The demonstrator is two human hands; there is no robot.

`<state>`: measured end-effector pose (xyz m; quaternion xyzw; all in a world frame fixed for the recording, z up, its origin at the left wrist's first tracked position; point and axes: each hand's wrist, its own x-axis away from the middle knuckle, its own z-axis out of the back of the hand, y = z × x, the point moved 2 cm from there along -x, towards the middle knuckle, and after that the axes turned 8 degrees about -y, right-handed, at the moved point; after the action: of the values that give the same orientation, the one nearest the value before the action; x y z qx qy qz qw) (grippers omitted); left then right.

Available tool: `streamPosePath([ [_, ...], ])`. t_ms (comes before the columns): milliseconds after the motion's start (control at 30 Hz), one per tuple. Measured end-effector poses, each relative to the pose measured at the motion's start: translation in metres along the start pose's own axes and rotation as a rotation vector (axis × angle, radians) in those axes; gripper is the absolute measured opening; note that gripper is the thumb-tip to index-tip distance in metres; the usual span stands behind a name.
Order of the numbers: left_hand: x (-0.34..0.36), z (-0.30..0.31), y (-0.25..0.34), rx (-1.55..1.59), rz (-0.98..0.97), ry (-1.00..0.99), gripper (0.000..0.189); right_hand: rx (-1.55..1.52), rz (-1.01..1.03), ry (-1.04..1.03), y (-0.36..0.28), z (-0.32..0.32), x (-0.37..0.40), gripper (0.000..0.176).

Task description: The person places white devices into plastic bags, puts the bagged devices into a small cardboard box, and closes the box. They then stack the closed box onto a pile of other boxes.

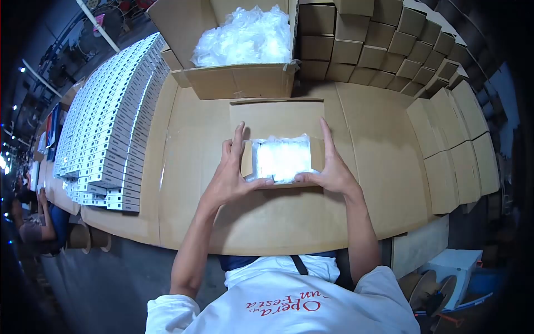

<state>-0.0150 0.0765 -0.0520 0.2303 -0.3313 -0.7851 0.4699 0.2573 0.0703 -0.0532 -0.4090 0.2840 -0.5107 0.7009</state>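
Note:
A small cardboard box (pixel 278 118) stands open on the table in front of me, its lid flap raised at the back. Clear plastic wrapping (pixel 282 158) fills it; the bright glare hides what lies under the plastic. On the box's left side, my left hand (pixel 227 170) grips it with the thumb over the front edge and the index finger pointing up along the side. My right hand (pixel 335 170) holds the right side in the same way, thumb on the front edge near the plastic.
Behind stands a large carton (pixel 239 82) heaped with crumpled clear plastic (pixel 245 36). Stacked white printed boxes (pixel 114 122) fill the left side. Brown cardboard boxes (pixel 384 47) are piled at the back right, with more boxes (pixel 456 147) at the right edge. Another person (pixel 41 222) sits far left.

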Motion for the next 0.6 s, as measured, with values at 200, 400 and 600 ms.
streamPosePath([
  [200,-0.004,0.003,0.010,-0.047,0.054,-0.021,0.133,-0.010,-0.018,-0.007,-0.004,-0.001,0.002,0.153],
  [400,-0.010,0.000,0.011,-0.064,0.146,-0.066,0.135,0.183,-0.054,-0.052,-0.017,-0.002,0.001,0.158],
  [600,-0.008,-0.005,0.008,-0.078,0.134,-0.021,0.131,0.343,-0.145,0.011,-0.024,-0.014,0.003,0.160],
])
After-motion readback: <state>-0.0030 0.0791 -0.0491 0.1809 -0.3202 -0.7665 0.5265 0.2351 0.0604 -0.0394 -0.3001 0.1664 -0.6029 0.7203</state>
